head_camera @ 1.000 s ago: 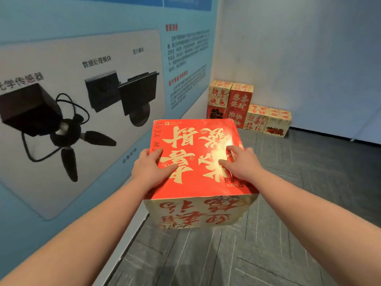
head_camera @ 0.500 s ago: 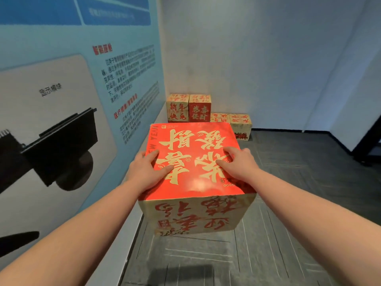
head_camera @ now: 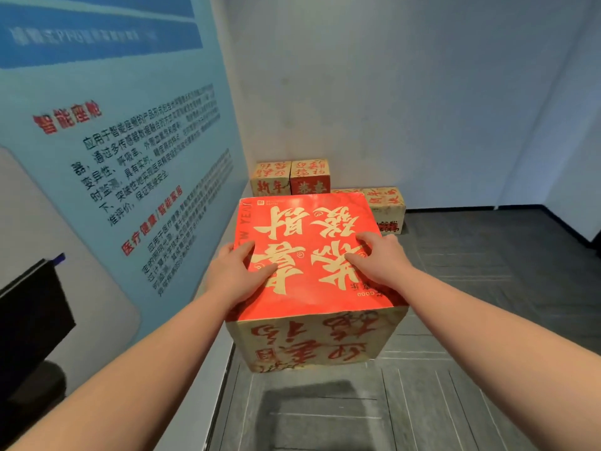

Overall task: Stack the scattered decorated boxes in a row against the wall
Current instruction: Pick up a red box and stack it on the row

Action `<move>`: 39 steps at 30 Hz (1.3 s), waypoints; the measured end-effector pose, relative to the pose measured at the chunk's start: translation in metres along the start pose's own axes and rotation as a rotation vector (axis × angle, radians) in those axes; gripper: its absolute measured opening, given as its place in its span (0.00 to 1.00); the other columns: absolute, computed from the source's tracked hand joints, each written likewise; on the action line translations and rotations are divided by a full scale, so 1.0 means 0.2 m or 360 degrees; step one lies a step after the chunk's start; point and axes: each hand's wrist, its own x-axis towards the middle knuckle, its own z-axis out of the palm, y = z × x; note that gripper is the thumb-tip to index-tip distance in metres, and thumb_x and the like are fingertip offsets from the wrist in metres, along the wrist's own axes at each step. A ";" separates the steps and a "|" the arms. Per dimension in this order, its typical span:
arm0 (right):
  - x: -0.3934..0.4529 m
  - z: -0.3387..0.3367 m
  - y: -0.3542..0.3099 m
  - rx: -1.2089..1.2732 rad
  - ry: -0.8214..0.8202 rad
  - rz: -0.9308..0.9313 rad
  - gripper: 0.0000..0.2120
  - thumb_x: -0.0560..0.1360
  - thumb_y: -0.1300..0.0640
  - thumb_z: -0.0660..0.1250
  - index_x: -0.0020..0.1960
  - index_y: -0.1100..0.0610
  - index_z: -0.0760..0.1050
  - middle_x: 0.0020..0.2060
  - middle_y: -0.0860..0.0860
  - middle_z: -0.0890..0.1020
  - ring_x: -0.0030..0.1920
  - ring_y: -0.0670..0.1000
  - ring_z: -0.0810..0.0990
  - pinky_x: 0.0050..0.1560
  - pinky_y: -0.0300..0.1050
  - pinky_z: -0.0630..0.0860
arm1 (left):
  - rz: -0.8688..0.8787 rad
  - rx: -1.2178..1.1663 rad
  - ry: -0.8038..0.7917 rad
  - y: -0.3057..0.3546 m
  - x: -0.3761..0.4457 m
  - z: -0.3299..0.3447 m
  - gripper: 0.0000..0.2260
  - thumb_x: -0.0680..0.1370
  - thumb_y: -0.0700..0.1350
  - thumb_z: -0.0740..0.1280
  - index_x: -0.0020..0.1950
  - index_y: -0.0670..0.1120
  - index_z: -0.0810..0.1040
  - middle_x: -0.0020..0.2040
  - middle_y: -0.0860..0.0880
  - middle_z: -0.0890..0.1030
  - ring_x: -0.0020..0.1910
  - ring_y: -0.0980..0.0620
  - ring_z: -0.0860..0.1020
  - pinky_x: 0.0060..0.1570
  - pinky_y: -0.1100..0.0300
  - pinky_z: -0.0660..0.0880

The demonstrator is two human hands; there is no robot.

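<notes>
A large decorated box [head_camera: 312, 255] with a red top and gold characters hangs in the air in front of me, above the grey floor. My left hand [head_camera: 234, 275] grips its left edge, thumb lying on the top. My right hand [head_camera: 380, 258] grips its right edge with fingers spread over the top. Against the white back wall stands a row of smaller-looking decorated boxes: a tan box [head_camera: 271, 179] and a red box [head_camera: 310, 175] sit high in the corner, and a low tan box [head_camera: 385, 206] stands to their right. The carried box hides part of that row.
A blue poster wall [head_camera: 113, 157] with text runs close along my left. The white back wall [head_camera: 390, 92] closes the corner ahead. Grey tiled floor [head_camera: 471, 288] stretches to the right, and the box's shadow falls on the floor below it.
I have carried the box forward along the poster wall. The row in the corner is nearer and now partly hidden behind the box. Both hands keep the same hold.
</notes>
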 end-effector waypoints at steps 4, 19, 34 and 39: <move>0.40 -0.02 0.03 -0.0009 0.0028 0.0055 0.30 0.74 0.40 0.66 0.72 0.47 0.65 0.66 0.59 0.67 0.68 0.60 0.66 0.65 0.53 0.67 | 0.0083 -0.0018 -0.0039 0.10 0.44 0.09 0.35 0.71 0.66 0.67 0.74 0.56 0.63 0.73 0.48 0.63 0.69 0.46 0.66 0.64 0.51 0.67; 1.83 -0.31 0.35 -0.0008 0.0296 0.0524 0.28 0.75 0.42 0.66 0.72 0.47 0.66 0.64 0.58 0.67 0.64 0.59 0.70 0.65 0.52 0.69 | 0.0474 -0.0056 -0.0371 0.77 2.17 0.63 0.35 0.70 0.66 0.67 0.74 0.55 0.64 0.73 0.47 0.62 0.70 0.45 0.66 0.65 0.50 0.67; 3.49 -0.70 0.82 0.0054 0.0171 0.0487 0.27 0.75 0.43 0.67 0.72 0.48 0.66 0.65 0.57 0.67 0.65 0.59 0.70 0.66 0.54 0.70 | 0.0340 -0.0013 -0.0379 1.54 3.54 1.13 0.35 0.71 0.65 0.67 0.74 0.55 0.63 0.73 0.47 0.61 0.70 0.46 0.67 0.65 0.50 0.68; 4.05 -0.76 0.90 -0.0012 0.0190 0.0494 0.27 0.75 0.43 0.66 0.72 0.49 0.66 0.64 0.57 0.68 0.65 0.59 0.70 0.66 0.54 0.69 | 0.0367 0.0035 -0.0393 1.71 4.09 1.30 0.35 0.71 0.66 0.66 0.74 0.56 0.62 0.74 0.46 0.61 0.71 0.45 0.65 0.65 0.50 0.67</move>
